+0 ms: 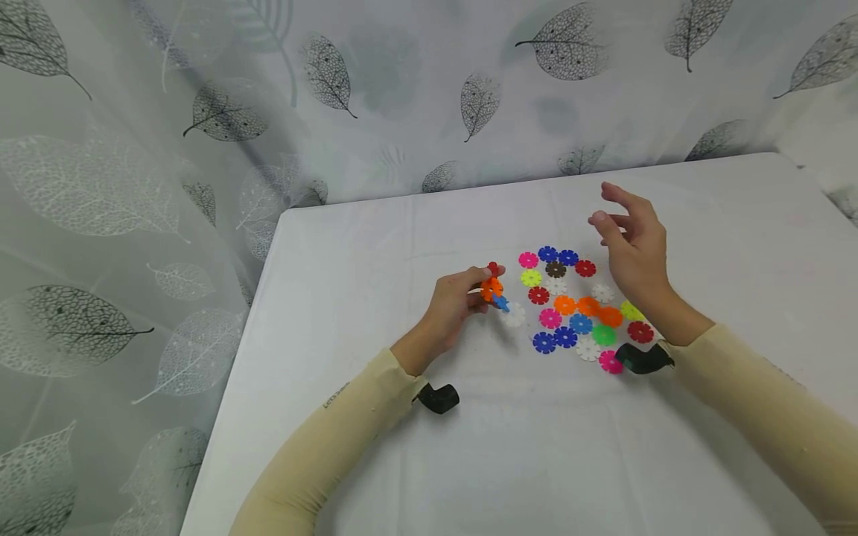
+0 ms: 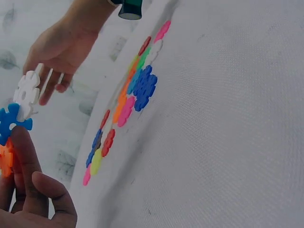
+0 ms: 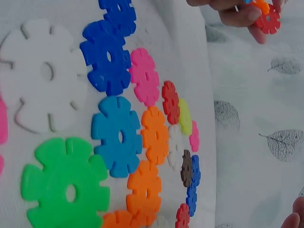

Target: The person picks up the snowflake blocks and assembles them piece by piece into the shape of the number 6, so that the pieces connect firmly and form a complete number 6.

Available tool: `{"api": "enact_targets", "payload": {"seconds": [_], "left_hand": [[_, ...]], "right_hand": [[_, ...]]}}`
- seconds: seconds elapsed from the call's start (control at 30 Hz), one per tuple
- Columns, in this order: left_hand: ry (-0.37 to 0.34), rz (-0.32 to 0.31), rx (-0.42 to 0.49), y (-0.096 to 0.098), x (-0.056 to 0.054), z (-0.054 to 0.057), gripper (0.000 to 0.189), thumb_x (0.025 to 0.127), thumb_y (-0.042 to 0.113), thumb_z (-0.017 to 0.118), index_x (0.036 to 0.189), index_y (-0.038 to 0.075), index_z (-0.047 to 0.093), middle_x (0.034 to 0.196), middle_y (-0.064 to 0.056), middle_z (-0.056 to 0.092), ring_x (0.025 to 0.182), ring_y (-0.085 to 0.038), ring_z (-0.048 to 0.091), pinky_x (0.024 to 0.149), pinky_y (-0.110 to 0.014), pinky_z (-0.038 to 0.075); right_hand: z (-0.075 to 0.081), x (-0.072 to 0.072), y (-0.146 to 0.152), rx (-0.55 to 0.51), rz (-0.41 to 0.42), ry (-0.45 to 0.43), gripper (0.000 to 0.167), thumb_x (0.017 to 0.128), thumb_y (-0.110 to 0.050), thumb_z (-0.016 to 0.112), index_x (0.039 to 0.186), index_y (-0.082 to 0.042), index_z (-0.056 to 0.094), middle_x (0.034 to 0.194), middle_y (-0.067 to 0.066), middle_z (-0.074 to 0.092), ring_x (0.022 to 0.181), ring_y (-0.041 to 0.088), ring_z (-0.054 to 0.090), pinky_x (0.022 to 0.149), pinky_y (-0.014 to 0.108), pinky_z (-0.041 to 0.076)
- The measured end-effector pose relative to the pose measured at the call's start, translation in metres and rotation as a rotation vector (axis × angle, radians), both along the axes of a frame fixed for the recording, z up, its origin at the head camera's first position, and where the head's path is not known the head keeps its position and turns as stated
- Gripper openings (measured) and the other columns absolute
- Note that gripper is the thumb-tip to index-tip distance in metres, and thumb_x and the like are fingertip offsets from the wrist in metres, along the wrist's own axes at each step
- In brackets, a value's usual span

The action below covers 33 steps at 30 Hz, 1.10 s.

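Observation:
My left hand (image 1: 444, 313) holds a small chain of notched plastic snowflake discs, joined edge to edge. In it are a red disc (image 3: 273, 21), an orange disc (image 1: 491, 289), a blue disc (image 2: 10, 121) and a white disc (image 2: 27, 95). Raised over the right side of the loose discs is my right hand (image 1: 637, 249), its fingers bent loosely and nothing visible in its grasp. Loose discs lie flat below it, among them a green disc (image 1: 604, 334), a brown disc (image 1: 555, 269) and a dark blue disc (image 3: 97, 57).
A white-covered table (image 1: 348, 298) carries the loose discs right of centre. Behind and to the left hangs a leaf-patterned curtain (image 1: 402, 89). Dark wrist devices, one at the left cuff (image 1: 439, 398) and one at the right cuff (image 1: 643, 359), stick out under the sleeves.

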<state>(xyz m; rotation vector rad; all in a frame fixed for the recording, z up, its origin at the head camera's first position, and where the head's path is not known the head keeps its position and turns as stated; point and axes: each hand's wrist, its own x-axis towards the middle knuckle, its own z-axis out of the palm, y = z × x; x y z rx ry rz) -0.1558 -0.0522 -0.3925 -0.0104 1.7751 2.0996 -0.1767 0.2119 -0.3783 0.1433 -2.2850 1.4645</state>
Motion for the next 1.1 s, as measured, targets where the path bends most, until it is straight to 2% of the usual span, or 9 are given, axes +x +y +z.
{"api": "enact_targets", "payload": {"seconds": [0.23,0.37,0.53,0.67,0.73,0.8,0.9,1.1], "left_hand": [[0.017,-0.016,0.035,-0.001,-0.001,-0.001,0.042,0.103,0.031,0.056,0.13,0.002,0.068,0.138,-0.017,0.061,0.079,-0.02,0.063,0.074,-0.025,0.051],[0.016,-0.014,0.038,-0.002,0.0,0.0,0.041,0.102,0.031,0.057,0.13,0.002,0.068,0.138,-0.018,0.061,0.08,-0.02,0.064,0.075,-0.025,0.052],[0.01,0.0,0.028,-0.002,0.001,-0.001,0.04,0.101,0.029,0.061,0.128,0.0,0.069,0.126,-0.016,0.066,0.079,-0.019,0.065,0.078,-0.027,0.053],[0.005,0.011,0.026,-0.003,0.001,-0.002,0.044,0.1,0.029,0.064,0.128,-0.004,0.067,0.112,-0.01,0.069,0.079,-0.018,0.065,0.076,-0.025,0.053],[0.004,0.007,0.032,-0.003,0.0,-0.003,0.045,0.1,0.03,0.064,0.129,-0.004,0.066,0.114,-0.011,0.069,0.08,-0.019,0.065,0.075,-0.025,0.053],[0.003,-0.001,0.042,-0.003,0.0,-0.004,0.044,0.101,0.031,0.062,0.129,-0.003,0.067,0.119,-0.015,0.068,0.082,-0.019,0.066,0.076,-0.025,0.053],[-0.001,-0.019,0.058,-0.004,0.0,-0.005,0.044,0.102,0.032,0.059,0.129,-0.001,0.067,0.122,-0.017,0.066,0.087,-0.02,0.066,0.078,-0.026,0.053],[-0.019,-0.046,0.078,-0.003,0.0,-0.004,0.049,0.102,0.032,0.06,0.133,-0.006,0.062,0.109,-0.008,0.066,0.087,-0.02,0.064,0.078,-0.025,0.053]], "right_hand": [[-0.004,-0.006,0.017,-0.022,-0.093,-0.134,0.048,0.106,-0.034,0.052,0.153,-0.025,0.046,0.146,0.007,0.049,0.103,0.003,0.058,0.088,0.022,0.049],[-0.007,-0.008,0.024,0.001,-0.104,-0.236,0.051,0.105,-0.041,0.053,0.151,-0.019,0.05,0.141,0.01,0.052,0.097,0.003,0.058,0.091,0.022,0.049],[-0.013,-0.01,0.034,0.118,-0.034,-0.439,0.057,0.103,-0.046,0.054,0.148,-0.012,0.052,0.139,0.017,0.054,0.105,0.022,0.059,0.083,0.021,0.049],[-0.018,-0.012,0.042,0.262,0.058,-0.578,0.059,0.102,-0.046,0.056,0.145,-0.007,0.054,0.138,0.024,0.053,0.115,0.04,0.053,0.088,0.04,0.051],[-0.021,-0.014,0.044,0.329,0.098,-0.628,0.058,0.101,-0.046,0.058,0.142,-0.005,0.056,0.135,0.026,0.054,0.116,0.044,0.051,0.09,0.05,0.051],[-0.022,-0.015,0.044,0.387,0.132,-0.657,0.057,0.099,-0.045,0.062,0.139,-0.004,0.058,0.131,0.027,0.055,0.116,0.046,0.05,0.09,0.055,0.051],[-0.023,-0.015,0.044,0.451,0.152,-0.667,0.056,0.097,-0.043,0.066,0.135,-0.003,0.06,0.127,0.027,0.058,0.116,0.047,0.051,0.088,0.056,0.053],[-0.024,-0.015,0.044,0.486,0.155,-0.656,0.053,0.096,-0.041,0.068,0.132,-0.003,0.062,0.124,0.027,0.06,0.114,0.047,0.052,0.086,0.056,0.053]]}}
